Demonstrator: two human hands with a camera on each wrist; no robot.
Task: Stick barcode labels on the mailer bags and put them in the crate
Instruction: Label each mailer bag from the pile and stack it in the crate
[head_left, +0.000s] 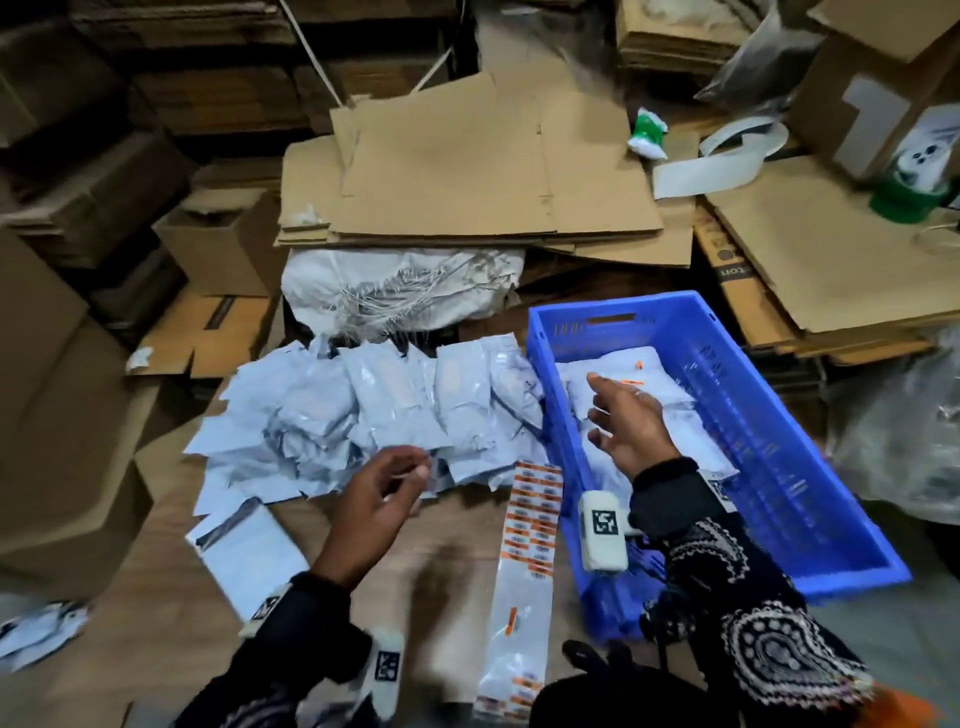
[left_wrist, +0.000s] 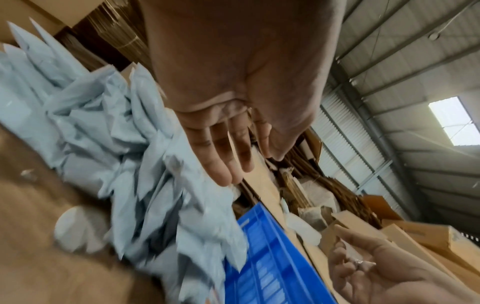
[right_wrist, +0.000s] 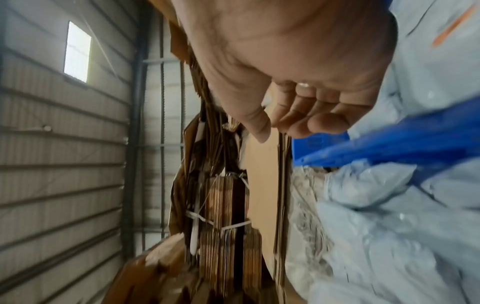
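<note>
Head view alone shows the label strip (head_left: 527, 561), long axis 12-to-6. Right hand (head_left: 626, 423) over crate (head_left: 769, 436), grip wide; left hand (head_left: 382, 499) loosely curled, empty.

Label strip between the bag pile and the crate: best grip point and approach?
Likely the label strip's near end, pinched across its narrow width from above. It lies flat on the cardboard, its far end against the mailer bags, the blue crate close on its right.

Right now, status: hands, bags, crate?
Left hand open, empty, above pale blue mailer bag pile. Right hand open over blue plastic crate, labelled bags inside. Nothing in the way.
</note>
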